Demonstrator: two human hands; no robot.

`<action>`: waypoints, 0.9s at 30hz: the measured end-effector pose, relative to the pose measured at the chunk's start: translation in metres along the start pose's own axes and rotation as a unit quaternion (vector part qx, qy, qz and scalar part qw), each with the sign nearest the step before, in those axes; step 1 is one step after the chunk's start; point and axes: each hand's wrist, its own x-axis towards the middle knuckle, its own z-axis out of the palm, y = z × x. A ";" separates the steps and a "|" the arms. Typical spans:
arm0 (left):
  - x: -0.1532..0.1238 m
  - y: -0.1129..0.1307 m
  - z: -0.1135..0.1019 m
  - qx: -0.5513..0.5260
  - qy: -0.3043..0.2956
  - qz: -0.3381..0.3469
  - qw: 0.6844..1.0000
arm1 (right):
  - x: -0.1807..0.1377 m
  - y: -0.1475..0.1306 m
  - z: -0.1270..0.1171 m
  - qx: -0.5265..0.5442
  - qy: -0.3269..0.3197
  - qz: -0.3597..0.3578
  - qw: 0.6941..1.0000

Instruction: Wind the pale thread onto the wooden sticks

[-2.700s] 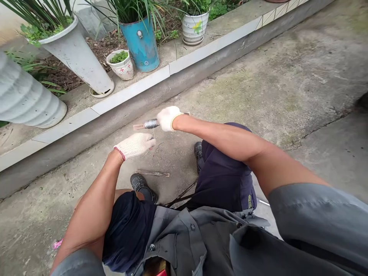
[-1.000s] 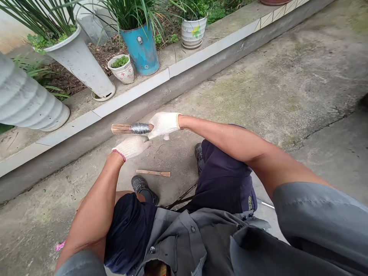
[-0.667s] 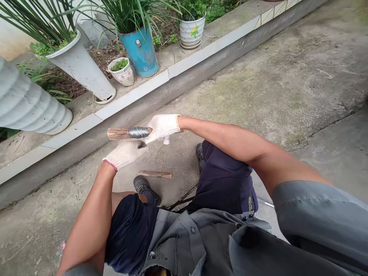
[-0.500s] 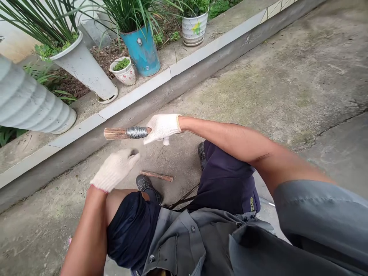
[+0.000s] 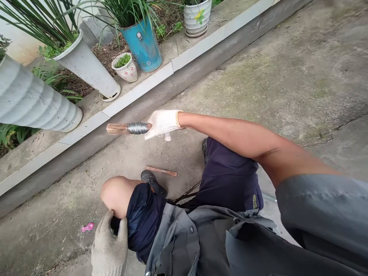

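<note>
Silvery wire (image 5: pixel 138 128) ringed a wooden piece (image 5: pixel 116 129), which the gloved right hand (image 5: pixel 164 123) gripped at one end, in front of the low ledge (image 5: pixel 138 90). The step in hand seemed to be a hold on that wound piece, while the gloved left hand (image 5: pixel 110 241) was beside the bent knee (image 5: pixel 117 191); something dark (image 5: pixel 115 225) showed between its thumb and fingers, and whether it gripped anything could not be told. Further work on the winding would likely have called for raising the left hand past the knee. A second stick (image 5: pixel 161 170) lay near a shoe (image 5: pixel 150 178); a blue pot (image 5: pixel 142 48) stood on the ledge.
</note>
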 end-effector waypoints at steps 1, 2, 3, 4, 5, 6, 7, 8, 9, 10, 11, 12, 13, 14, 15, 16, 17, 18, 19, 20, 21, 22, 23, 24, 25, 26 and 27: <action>-0.004 -0.004 0.005 0.006 0.010 0.019 1.000 | 0.001 0.000 0.000 0.001 0.002 -0.001 1.000; -0.007 -0.007 0.009 0.015 0.013 0.040 0.999 | 0.001 0.000 0.000 0.003 0.003 -0.001 1.000; -0.009 -0.011 0.012 0.025 0.013 0.060 0.998 | 0.002 0.001 -0.001 0.004 0.002 -0.002 1.000; -0.011 -0.014 0.013 0.039 0.013 0.076 0.996 | 0.002 0.001 -0.001 0.004 0.001 -0.001 1.000; -0.012 -0.016 0.014 0.055 0.013 0.090 0.994 | 0.002 0.001 -0.002 0.003 0.001 -0.001 1.000; -0.013 -0.018 0.013 0.070 0.015 0.102 0.992 | 0.002 0.001 -0.003 0.001 0.001 -0.001 1.000; -0.013 -0.018 0.011 0.082 0.020 0.114 0.990 | 0.002 0.002 -0.004 -0.002 0.003 -0.002 1.000; -0.013 -0.017 0.009 0.093 0.028 0.125 0.987 | 0.001 0.001 -0.005 -0.006 0.003 -0.002 1.000; -0.011 -0.014 0.005 0.101 0.036 0.134 0.985 | 0.001 0.001 -0.005 -0.011 0.002 -0.002 1.000; -0.009 -0.011 0.001 0.107 0.044 0.141 0.983 | 0.001 0.001 -0.006 -0.014 0.001 -0.002 1.000; -0.004 -0.007 -0.005 0.111 0.054 0.145 0.982 | 0.000 0.000 -0.006 -0.015 0.000 -0.002 1.000; 0.002 -0.002 -0.010 0.115 0.064 0.142 0.981 | 0.000 -0.001 -0.006 -0.016 0.000 -0.003 1.000; 0.010 0.002 -0.016 0.118 0.079 0.132 0.981 | 0.000 -0.002 -0.006 -0.015 0.001 -0.004 1.000; 0.021 0.007 -0.022 0.121 0.099 0.118 0.981 | -0.001 -0.003 -0.006 -0.013 0.002 -0.004 1.000; 0.033 0.010 -0.027 0.122 0.124 0.095 0.980 | -0.001 -0.003 -0.006 -0.010 0.004 -0.005 1.000; 0.046 0.014 -0.032 0.126 0.122 0.072 0.982 | -0.001 -0.004 -0.007 -0.007 0.004 -0.004 1.000; 0.060 0.016 -0.036 0.118 0.109 0.048 0.986 | -0.001 -0.004 -0.007 -0.006 0.005 -0.003 1.000; 0.074 0.019 -0.039 0.100 0.100 0.042 0.989 | 0.000 -0.003 -0.007 -0.006 0.006 -0.003 1.000; 0.088 0.020 -0.041 0.075 0.101 0.037 0.991 | 0.000 -0.003 -0.007 -0.007 0.006 -0.001 1.000; 0.100 0.021 -0.043 0.062 0.104 0.023 0.992 | 0.001 -0.002 -0.007 -0.009 0.005 0.000 1.000; 0.111 0.022 -0.045 0.057 0.106 0.000 0.993 | 0.001 -0.001 -0.007 -0.012 0.004 0.001 1.000; 0.120 0.023 -0.046 0.056 0.100 -0.018 0.993 | 0.002 -0.001 -0.006 -0.015 0.002 0.001 1.000; 0.127 0.023 -0.046 0.056 0.100 -0.030 0.993 | 0.002 0.000 -0.005 -0.019 0.001 0.002 1.000; 0.132 0.022 -0.047 0.058 0.106 -0.040 0.992 | 0.003 0.000 -0.005 -0.023 0.001 0.002 1.000; 0.134 0.022 -0.047 0.062 0.121 -0.046 0.990 | 0.003 0.000 -0.004 -0.027 0.002 0.002 1.000; 0.133 0.021 -0.047 0.068 0.143 -0.052 0.986 | 0.003 0.000 -0.004 -0.032 0.003 0.003 0.999; 0.129 0.021 -0.047 0.076 0.169 -0.062 0.981 | 0.003 -0.001 -0.005 -0.034 0.003 0.004 0.999</action>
